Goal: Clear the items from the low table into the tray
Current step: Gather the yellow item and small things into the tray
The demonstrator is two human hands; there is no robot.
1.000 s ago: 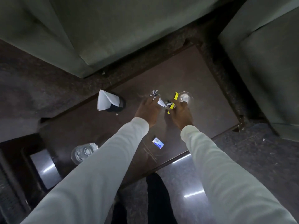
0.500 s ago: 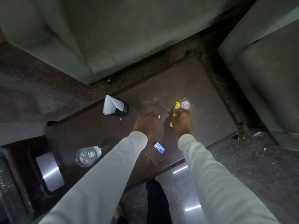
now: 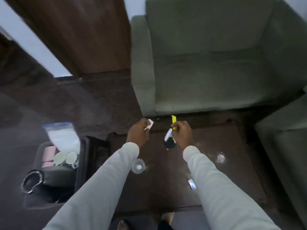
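Yellow wrapper (image 3: 173,122) in right hand (image 3: 182,133); two glasses (image 3: 138,166).

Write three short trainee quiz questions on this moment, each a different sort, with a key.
1. True or false: the left hand is closed on white paper.
2. What colour is the strip in the right hand? A red, B yellow, C green.
3. Fill in: the glass stands on the ___.

Key: 1 true; 2 B; 3 table.
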